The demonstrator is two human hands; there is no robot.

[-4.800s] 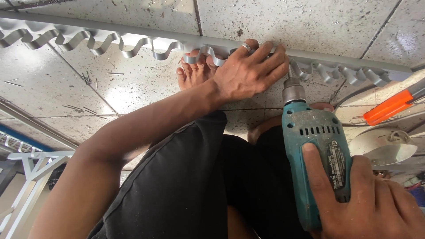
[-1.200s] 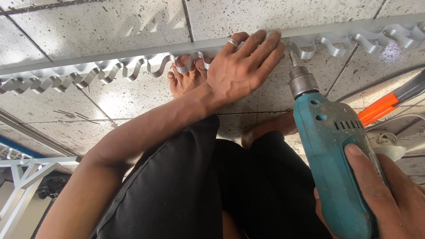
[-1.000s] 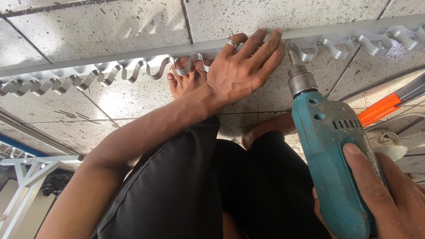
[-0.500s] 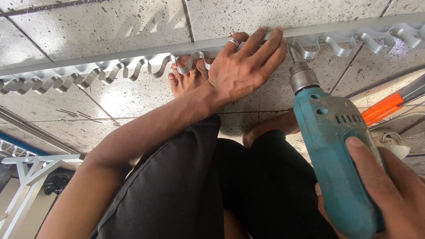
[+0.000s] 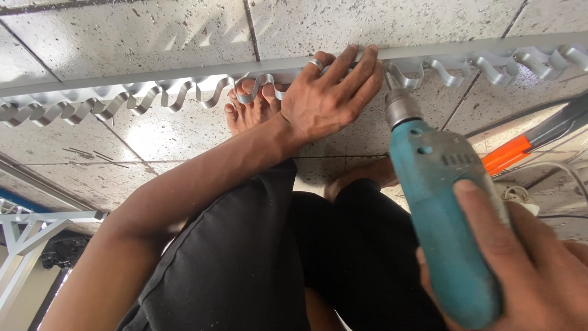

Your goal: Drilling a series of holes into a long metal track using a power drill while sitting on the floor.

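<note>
Drill (image 5: 441, 214) in teal plastic fills the lower right of the head view, its grey chuck pointing up and away at a long grey metal rail (image 5: 184, 73) that runs across the far part of the tiled floor (image 5: 122, 37). The right hand (image 5: 527, 263) is wrapped tight around the drill's body, the forefinger laid along its side. The left hand (image 5: 331, 98) lies flat with fingers spread, pressing the rail down just left of the chuck; a ring shows on one finger. A wavy metal strip (image 5: 153, 98) hangs along the rail's near edge, and bare toes (image 5: 245, 113) rest against it beside the left wrist. Compared with half a second ago the drill sits slightly lower and nearer the camera, while the left hand has kept its place on the rail. An orange handle (image 5: 505, 156) lies near the right edge, a white cord (image 5: 539, 171) by it. Bare tiles lie beyond the rail; black shorts (image 5: 245, 263) crowd the near side.
</note>
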